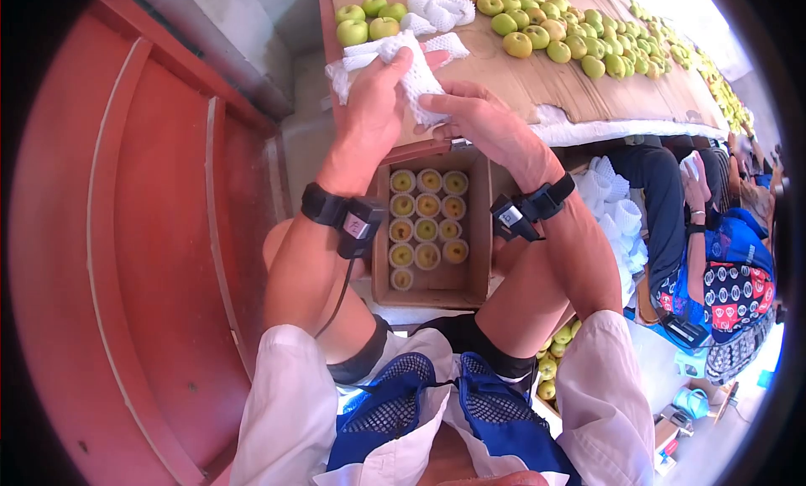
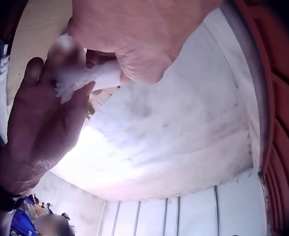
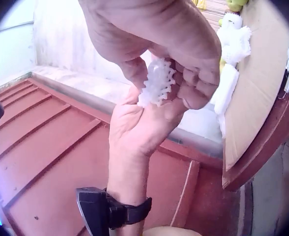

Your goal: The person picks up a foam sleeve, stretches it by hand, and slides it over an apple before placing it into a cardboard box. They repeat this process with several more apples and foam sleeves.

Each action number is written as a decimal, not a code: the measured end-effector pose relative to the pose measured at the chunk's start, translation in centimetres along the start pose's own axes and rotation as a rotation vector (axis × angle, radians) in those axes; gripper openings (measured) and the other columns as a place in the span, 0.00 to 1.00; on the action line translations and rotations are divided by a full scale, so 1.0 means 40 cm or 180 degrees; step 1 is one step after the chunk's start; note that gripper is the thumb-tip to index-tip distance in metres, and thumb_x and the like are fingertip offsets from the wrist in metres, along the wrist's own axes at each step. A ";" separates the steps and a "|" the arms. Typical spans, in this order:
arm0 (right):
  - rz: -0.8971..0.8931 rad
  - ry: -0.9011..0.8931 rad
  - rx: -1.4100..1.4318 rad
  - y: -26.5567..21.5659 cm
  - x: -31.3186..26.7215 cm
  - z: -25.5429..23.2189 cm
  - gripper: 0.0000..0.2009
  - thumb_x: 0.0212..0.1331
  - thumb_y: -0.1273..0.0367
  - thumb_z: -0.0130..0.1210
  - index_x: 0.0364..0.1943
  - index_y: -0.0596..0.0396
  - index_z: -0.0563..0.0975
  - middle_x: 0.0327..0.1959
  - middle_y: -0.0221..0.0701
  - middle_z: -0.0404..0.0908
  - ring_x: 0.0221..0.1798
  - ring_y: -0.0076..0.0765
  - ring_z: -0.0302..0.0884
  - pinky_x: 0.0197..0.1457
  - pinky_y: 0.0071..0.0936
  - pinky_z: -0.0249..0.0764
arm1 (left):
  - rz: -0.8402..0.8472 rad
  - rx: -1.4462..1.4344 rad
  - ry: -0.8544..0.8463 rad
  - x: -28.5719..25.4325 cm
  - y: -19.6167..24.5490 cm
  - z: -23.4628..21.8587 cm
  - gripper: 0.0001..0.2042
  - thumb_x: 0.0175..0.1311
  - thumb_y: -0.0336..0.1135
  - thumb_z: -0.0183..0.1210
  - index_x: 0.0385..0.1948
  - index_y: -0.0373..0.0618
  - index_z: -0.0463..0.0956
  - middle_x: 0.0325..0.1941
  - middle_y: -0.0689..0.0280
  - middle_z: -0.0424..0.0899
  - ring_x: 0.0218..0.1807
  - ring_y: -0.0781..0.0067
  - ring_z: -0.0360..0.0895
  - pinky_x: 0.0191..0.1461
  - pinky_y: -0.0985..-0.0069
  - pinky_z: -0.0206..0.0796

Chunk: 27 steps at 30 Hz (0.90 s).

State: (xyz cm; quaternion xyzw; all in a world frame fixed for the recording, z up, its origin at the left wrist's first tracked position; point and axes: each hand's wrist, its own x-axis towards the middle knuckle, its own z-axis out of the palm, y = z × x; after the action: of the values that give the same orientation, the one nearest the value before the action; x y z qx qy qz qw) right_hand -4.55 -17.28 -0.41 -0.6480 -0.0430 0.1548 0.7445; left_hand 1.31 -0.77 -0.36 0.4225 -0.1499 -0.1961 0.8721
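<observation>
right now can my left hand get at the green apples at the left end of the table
Probably yes: the apples sit just beyond the left hand, with only low loose nets partly between. It is holding a net, though, so would likely need to let go first.

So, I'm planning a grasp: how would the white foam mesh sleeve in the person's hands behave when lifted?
The white foam mesh sleeve is probably floppy, as similar sleeves lie slumped on the brown cardboard. Its open netting suggests little weight. It seems unlikely to roll, looking flattened between the left hand and right hand.
</observation>
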 end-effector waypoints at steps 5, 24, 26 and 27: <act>0.0138 -0.0536 0.0374 -0.031 -0.011 0.014 0.13 0.71 0.63 0.57 0.50 0.58 0.77 0.42 0.33 0.82 0.40 0.27 0.82 0.38 0.23 0.72 | -0.0695 -0.0153 -0.0224 -0.007 0.038 -0.001 0.20 0.77 0.41 0.54 0.61 0.36 0.69 0.52 0.50 0.83 0.55 0.54 0.83 0.57 0.58 0.78; -0.0032 0.1867 -0.0131 0.075 0.195 -0.269 0.19 0.63 0.63 0.60 0.53 0.60 0.79 0.42 0.32 0.86 0.40 0.28 0.83 0.38 0.23 0.72 | 0.0225 -0.0632 0.0644 -0.007 0.151 -0.072 0.09 0.77 0.39 0.57 0.39 0.43 0.74 0.23 0.73 0.66 0.23 0.80 0.63 0.28 0.77 0.60; -0.0083 0.2245 -0.0716 0.057 0.223 -0.277 0.20 0.62 0.63 0.60 0.53 0.60 0.79 0.42 0.33 0.86 0.41 0.28 0.84 0.38 0.24 0.72 | 0.0201 -0.0630 0.0671 -0.006 0.157 -0.074 0.09 0.76 0.39 0.57 0.39 0.43 0.74 0.23 0.73 0.66 0.23 0.79 0.63 0.28 0.77 0.60; -0.0213 0.2190 -0.0825 0.046 0.235 -0.283 0.18 0.61 0.63 0.62 0.51 0.61 0.80 0.40 0.32 0.86 0.41 0.26 0.84 0.36 0.23 0.72 | 0.0205 -0.0636 0.0689 -0.007 0.160 -0.076 0.09 0.76 0.38 0.57 0.39 0.43 0.74 0.23 0.73 0.66 0.23 0.79 0.63 0.28 0.77 0.60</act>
State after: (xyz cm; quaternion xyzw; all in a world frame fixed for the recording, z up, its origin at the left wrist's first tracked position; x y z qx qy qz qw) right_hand 7.03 -25.17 -5.28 -0.7493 0.1694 -0.1033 0.6318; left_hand 3.73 5.06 2.90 0.3472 -0.0482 -0.1353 0.9267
